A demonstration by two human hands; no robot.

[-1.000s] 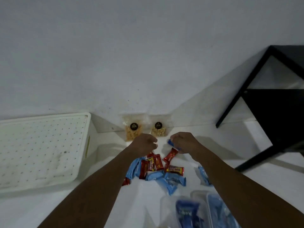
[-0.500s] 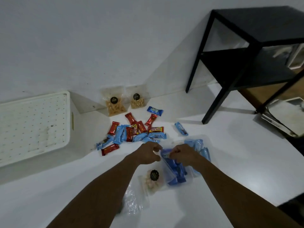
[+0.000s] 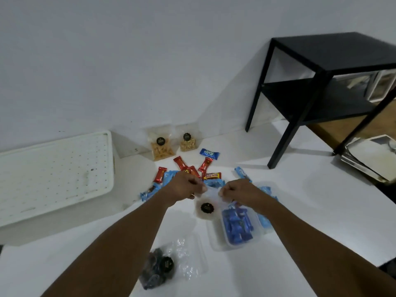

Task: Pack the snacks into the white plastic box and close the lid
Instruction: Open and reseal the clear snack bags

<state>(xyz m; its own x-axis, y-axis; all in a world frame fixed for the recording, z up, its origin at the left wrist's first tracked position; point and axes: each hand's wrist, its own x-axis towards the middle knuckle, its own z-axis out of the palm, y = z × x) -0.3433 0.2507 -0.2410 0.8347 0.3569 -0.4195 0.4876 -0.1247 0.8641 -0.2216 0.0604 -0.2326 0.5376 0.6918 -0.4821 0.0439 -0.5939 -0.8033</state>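
The white plastic box [image 3: 53, 172] stands at the left by the wall, its perforated lid on top. My left hand [image 3: 184, 187] and my right hand [image 3: 237, 192] are closed side by side on the top edge of a clear bag of pale snacks [image 3: 206, 207] with a black sticker. Just right of it lies a clear bag of blue bars [image 3: 236, 226]. Beyond my hands is a pile of red bars [image 3: 159, 174] and blue bars [image 3: 147, 192], partly hidden. Two bags of fried snacks [image 3: 161, 146] lean on the wall, with a blue Kalpa bar [image 3: 209, 153] beside them.
A clear bag of dark snacks [image 3: 158, 266] lies on the white floor near my left forearm. A black side table [image 3: 321, 82] stands at the right, with a flat metal tray [image 3: 368, 157] past its legs. Another blue bar [image 3: 242, 173] lies beside my right hand.
A second ago my hands were out at the pile of bars. They then drew back to the bag of blue bars, and now grip the bag of pale snacks.
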